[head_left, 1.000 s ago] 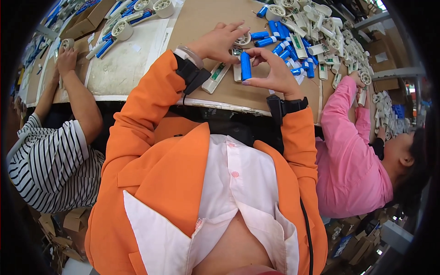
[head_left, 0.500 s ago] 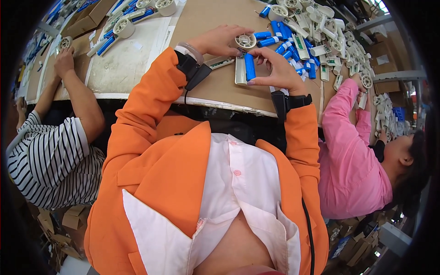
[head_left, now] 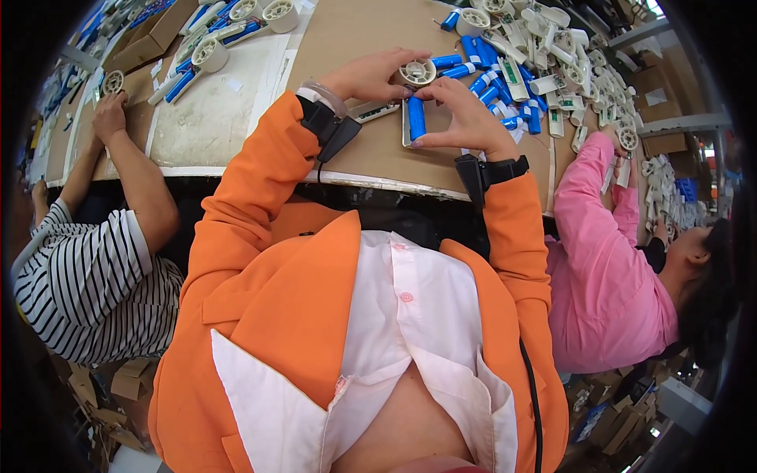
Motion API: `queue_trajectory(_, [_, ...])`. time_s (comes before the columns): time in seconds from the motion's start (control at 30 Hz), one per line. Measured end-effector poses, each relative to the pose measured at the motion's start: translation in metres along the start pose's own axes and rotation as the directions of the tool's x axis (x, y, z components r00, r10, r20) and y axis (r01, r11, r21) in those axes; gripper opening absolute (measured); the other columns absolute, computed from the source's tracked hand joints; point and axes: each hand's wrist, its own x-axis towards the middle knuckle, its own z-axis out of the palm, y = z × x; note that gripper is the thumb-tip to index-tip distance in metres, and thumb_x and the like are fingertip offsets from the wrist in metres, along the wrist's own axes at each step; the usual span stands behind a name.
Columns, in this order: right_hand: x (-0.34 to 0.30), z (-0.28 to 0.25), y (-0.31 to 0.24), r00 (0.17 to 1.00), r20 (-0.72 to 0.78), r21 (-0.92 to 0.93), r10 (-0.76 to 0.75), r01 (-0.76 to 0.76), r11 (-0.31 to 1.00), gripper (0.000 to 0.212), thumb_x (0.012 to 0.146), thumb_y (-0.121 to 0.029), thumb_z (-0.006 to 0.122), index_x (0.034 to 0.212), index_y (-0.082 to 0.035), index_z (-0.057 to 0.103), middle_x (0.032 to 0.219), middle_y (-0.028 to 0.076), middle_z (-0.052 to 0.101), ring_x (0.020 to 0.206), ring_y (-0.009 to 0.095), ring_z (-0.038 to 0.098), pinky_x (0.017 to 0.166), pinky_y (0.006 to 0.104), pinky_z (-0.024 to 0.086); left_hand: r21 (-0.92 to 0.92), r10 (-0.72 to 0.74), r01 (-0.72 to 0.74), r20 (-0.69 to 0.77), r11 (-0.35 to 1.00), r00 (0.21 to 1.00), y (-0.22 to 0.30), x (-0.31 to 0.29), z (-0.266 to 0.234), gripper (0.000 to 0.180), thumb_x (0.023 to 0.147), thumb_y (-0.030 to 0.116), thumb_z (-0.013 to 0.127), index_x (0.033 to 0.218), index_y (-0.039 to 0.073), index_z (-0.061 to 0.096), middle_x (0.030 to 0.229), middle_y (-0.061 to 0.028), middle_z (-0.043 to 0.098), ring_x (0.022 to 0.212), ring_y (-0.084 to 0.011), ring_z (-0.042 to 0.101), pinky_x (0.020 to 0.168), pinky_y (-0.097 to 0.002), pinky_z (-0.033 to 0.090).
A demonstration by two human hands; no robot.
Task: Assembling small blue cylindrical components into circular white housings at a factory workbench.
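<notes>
A white plastic housing lies on the brown board before me, with a round spoked head (head_left: 418, 72) and a narrow handle shell (head_left: 406, 130) pointing toward me. My left hand (head_left: 369, 76) is closed on the round head, thumb at the place where head and handle meet. Within the handle shell, or right over it, lies a blue cylindrical battery (head_left: 416, 118). Thumb and index finger of my right hand (head_left: 471, 118) pinch that battery at its two ends. Beside my left hand, a strip-shaped white part with green (head_left: 374, 112) rests on the board.
Loose blue batteries (head_left: 489, 83) and a heap of white housing parts (head_left: 564, 59) spread at the back right. More assembled pieces (head_left: 210, 55) lie at the left back, near a cardboard box (head_left: 148, 38). A striped-shirt co-worker (head_left: 95, 276) sits left, a pink-sleeved one (head_left: 599, 276) right.
My right hand has moved left with the blue battery, from beside the handle shell to over or into it. The left hand has shifted slightly on the round head.
</notes>
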Motion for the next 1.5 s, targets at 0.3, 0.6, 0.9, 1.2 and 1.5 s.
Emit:
queue_trajectory(0.3, [-0.003,0.003,-0.007,0.997,-0.04,-0.039,0.066,-0.068,0.997,0.066,0.057,-0.034,0.084,0.11,-0.005,0.058,0.109,0.011,0.055,0.107,0.029,0.051,0.09,0.0367,0.043,0.022,0.04,-0.04,0.003,0.999,0.999,0.003,0.0,0.0,0.075,0.078,0.018,0.07,0.142,0.014,0.033,0.131,-0.0149,0.045,0.094,-0.0228,0.061,0.084,-0.0326,0.051])
queue_trajectory(0.6, [-0.001,0.008,-0.006,0.994,-0.045,-0.076,0.099,-0.102,0.992,0.067,0.054,-0.041,0.085,0.104,-0.005,0.06,0.106,0.013,0.056,0.103,0.031,0.053,0.088,0.0386,0.045,0.045,0.057,-0.054,-0.068,0.998,0.996,0.003,0.0,0.014,0.082,0.074,0.013,0.077,0.143,0.015,0.032,0.133,-0.01,0.043,0.106,-0.0201,0.055,0.084,-0.0285,0.051])
queue_trajectory(0.9, [0.001,0.01,-0.009,0.988,-0.016,-0.035,0.156,-0.156,0.987,0.068,0.053,-0.041,0.086,0.104,-0.005,0.059,0.102,0.013,0.058,0.1,0.031,0.055,0.087,0.0379,0.045,-0.043,0.046,-0.05,-0.087,0.998,0.995,-0.002,0.002,0.018,0.083,0.071,0.01,0.078,0.142,0.014,0.034,0.132,-0.0076,0.046,0.106,-0.0176,0.054,0.082,-0.0277,0.051])
queue_trajectory(1.2, [-0.027,0.02,-0.012,0.956,-0.2,0.21,0.214,-0.171,0.963,0.06,0.062,-0.025,0.085,0.111,-0.004,0.057,0.105,0.01,0.059,0.095,0.023,0.057,0.081,0.0324,0.047,0.001,0.04,-0.04,-0.076,0.999,0.996,0.005,0.002,0.013,0.084,0.073,0.015,0.078,0.143,0.014,0.032,0.125,-0.0099,0.048,0.09,-0.0156,0.055,0.073,-0.0271,0.05])
queue_trajectory(1.5, [-0.023,0.019,-0.001,0.882,-0.371,0.068,0.29,-0.285,0.956,0.033,0.079,-0.009,0.068,0.11,-0.003,0.057,0.104,0.009,0.062,0.084,0.017,0.062,0.073,0.0286,0.05,-0.034,-0.062,0.062,-0.013,0.998,0.998,0.021,-0.005,0.012,0.086,0.074,0.018,0.077,0.144,0.012,0.027,0.122,-0.0121,0.05,0.081,-0.015,0.054,0.072,-0.0273,0.049])
